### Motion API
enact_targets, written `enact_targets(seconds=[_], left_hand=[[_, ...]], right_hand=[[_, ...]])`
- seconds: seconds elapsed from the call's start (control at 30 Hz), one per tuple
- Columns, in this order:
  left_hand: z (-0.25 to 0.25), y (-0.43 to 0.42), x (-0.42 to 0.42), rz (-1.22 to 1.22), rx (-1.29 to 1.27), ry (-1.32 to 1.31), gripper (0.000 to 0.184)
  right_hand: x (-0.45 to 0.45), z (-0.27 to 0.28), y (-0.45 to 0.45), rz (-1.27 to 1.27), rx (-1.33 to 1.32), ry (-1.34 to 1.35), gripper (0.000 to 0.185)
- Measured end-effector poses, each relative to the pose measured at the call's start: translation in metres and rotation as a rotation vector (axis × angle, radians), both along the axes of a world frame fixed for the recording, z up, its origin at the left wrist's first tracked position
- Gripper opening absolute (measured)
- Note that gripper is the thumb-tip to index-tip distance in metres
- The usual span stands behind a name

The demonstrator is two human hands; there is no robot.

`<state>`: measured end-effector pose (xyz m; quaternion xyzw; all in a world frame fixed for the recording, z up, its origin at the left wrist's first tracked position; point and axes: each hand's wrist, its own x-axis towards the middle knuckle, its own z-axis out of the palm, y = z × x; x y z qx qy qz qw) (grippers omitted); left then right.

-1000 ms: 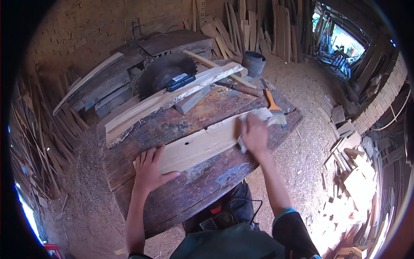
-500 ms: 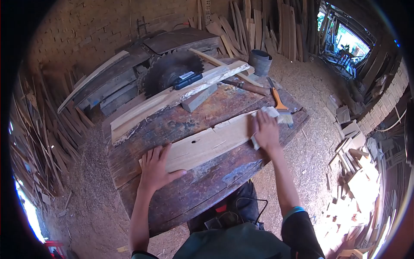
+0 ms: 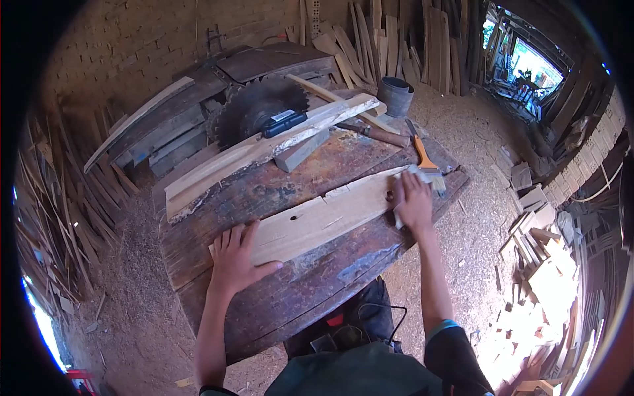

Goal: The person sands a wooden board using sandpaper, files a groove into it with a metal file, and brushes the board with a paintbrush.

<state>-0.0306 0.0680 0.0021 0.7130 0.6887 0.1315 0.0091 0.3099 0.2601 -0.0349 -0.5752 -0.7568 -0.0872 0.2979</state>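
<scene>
A pale wooden board [image 3: 317, 221] lies flat on the worn workbench, with a small dark hole left of its middle. My left hand [image 3: 236, 261] rests on the board's left end, fingers laid over it and thumb spread along the near edge. At the right end, my right hand [image 3: 416, 203] is closed over a whitish crumpled cloth [image 3: 400, 218], pressed on the board. Part of the cloth is hidden under the fingers. Just beyond that hand lies a paintbrush [image 3: 423, 155] with an orange handle, its bristles close to the cloth.
Across the workbench [image 3: 264, 323] stretches a long rough-edged plank [image 3: 218, 171], with a black object [image 3: 284, 123] on it and a wood block [image 3: 300, 153] against it. Behind stands a circular saw blade [image 3: 247, 109]. A grey metal can [image 3: 396, 97] is at the far corner. Wood scraps [image 3: 541, 277] lie right.
My right hand and the cloth have slid slightly right along the board, showing a dark spot near its right end. My left hand stays on the left end. The view has shifted a little.
</scene>
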Motion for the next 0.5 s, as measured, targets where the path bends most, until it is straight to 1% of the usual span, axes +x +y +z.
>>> enact_targets(seconds=[0.07,0.1,0.2,0.23,0.27,0.33,0.37,0.47,0.5], left_hand=[[0.000,0.003,-0.003,-0.007,0.021,0.017,0.094],[0.003,0.006,-0.005,0.001,0.018,0.014,0.094],[0.000,0.001,-0.001,0.006,-0.014,-0.010,0.093],[-0.001,0.000,-0.001,0.003,-0.009,-0.014,0.093],[0.000,0.004,-0.002,0.006,0.014,-0.015,0.093],[-0.001,0.006,-0.004,0.005,0.013,-0.012,0.093],[-0.002,0.005,-0.004,0.000,0.001,-0.008,0.093],[0.000,0.004,-0.003,-0.006,0.022,-0.015,0.093],[-0.001,0.004,-0.003,-0.013,0.017,-0.019,0.093]], right_hand=[[-0.021,0.021,-0.031,0.380,-0.083,0.047,0.042],[-0.026,0.019,-0.039,0.516,0.076,-0.036,0.038],[-0.009,0.016,-0.009,0.109,-0.129,0.127,0.036],[-0.026,0.020,-0.014,-0.017,0.078,0.035,0.033],[-0.038,0.025,-0.034,0.074,-0.109,0.115,0.035],[-0.055,0.033,-0.067,0.550,-0.019,-0.033,0.038],[-0.050,0.024,-0.063,0.620,-0.023,-0.078,0.039],[-0.022,0.021,-0.021,0.099,-0.177,0.152,0.039],[-0.025,0.010,-0.018,-0.069,0.040,0.059,0.039]])
